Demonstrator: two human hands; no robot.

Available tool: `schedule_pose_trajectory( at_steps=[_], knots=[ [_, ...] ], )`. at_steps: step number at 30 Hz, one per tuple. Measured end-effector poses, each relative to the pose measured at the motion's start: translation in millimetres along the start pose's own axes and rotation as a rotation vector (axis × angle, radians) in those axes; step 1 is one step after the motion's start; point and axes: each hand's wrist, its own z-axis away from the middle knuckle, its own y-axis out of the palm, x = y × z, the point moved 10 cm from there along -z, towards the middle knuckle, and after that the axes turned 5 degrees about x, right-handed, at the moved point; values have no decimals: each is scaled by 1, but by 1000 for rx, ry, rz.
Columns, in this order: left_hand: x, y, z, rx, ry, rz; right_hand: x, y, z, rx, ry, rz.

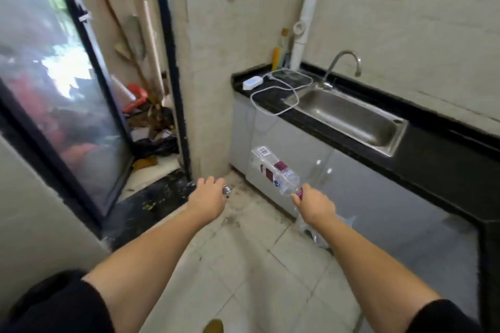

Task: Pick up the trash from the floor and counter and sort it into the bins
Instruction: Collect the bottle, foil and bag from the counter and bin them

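My right hand (311, 204) grips the capped neck of a clear plastic bottle (274, 169) with a dark red label; the bottle points up and to the left in front of the grey cabinet. My left hand (208, 197) is closed around a small shiny, crumpled piece of trash (226, 190) that sticks out past the fingers. Both arms reach forward over the tiled floor. Under my right wrist a clear plastic bag (319, 235) lies on the floor beside the cabinet. No bins are in view.
A black counter (433, 159) with a steel sink (349, 116), a tap, a white charger and its cable (273, 89) runs along the right. A glass door (54, 89) stands at the left. Behind the pillar, red and black clutter (151, 127) fills the corner.
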Motion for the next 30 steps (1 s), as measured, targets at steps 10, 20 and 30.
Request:
schedule_pose_trajectory(
  at_steps=[10,20,30],
  knots=[
    [258,12,152,8,-422,141,242,139,72,248,-335,77],
    [492,24,278,89,-573,147,463,284,171,394,-418,151],
    [689,104,434,99,-967,388,639,468,251,652,-615,464]
  ],
)
